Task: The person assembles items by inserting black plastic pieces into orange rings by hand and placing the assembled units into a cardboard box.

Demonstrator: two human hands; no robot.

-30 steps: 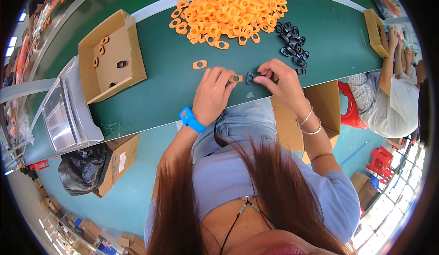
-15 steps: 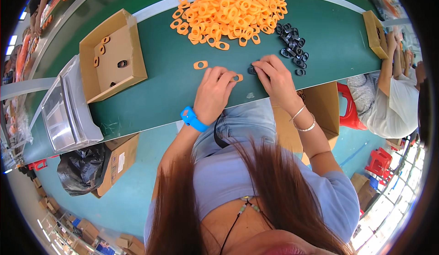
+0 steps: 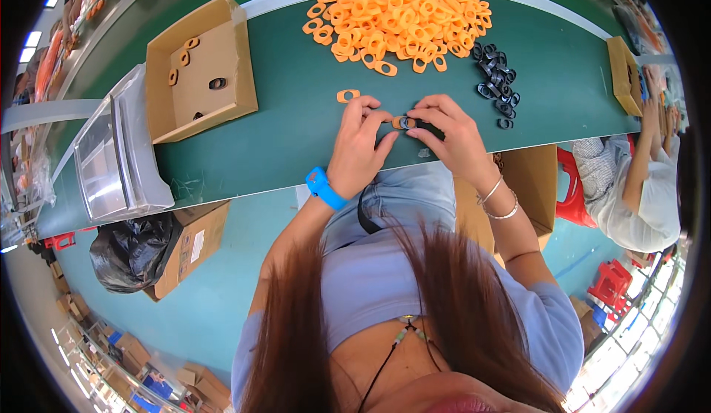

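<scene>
Over the green table [image 3: 296, 143], my left hand [image 3: 361, 138] pinches the left end of a flat orange oval ring [image 3: 396, 123]. My right hand [image 3: 453, 135] grips a small black oval piece [image 3: 410, 123] from the right. The two pieces meet between my fingertips, the black one over the orange one's right part; whether they are locked together I cannot tell. Just above my left fingers lies a single orange ring [image 3: 357, 96]. Beyond my hands is a big heap of orange rings [image 3: 407, 21], with a smaller cluster of black pieces [image 3: 495, 72] to its right.
At left stands an open cardboard box [image 3: 200, 106] with a few orange and black pieces inside, beside a clear plastic bin [image 3: 111, 169]. A smaller box [image 3: 623, 80] sits at the table's right end, near another person [image 3: 655, 183]. Below the edge is an open carton [image 3: 533, 191].
My hands have come together, bringing the black piece onto the orange ring. The view has shifted, so the table items appear farther right.
</scene>
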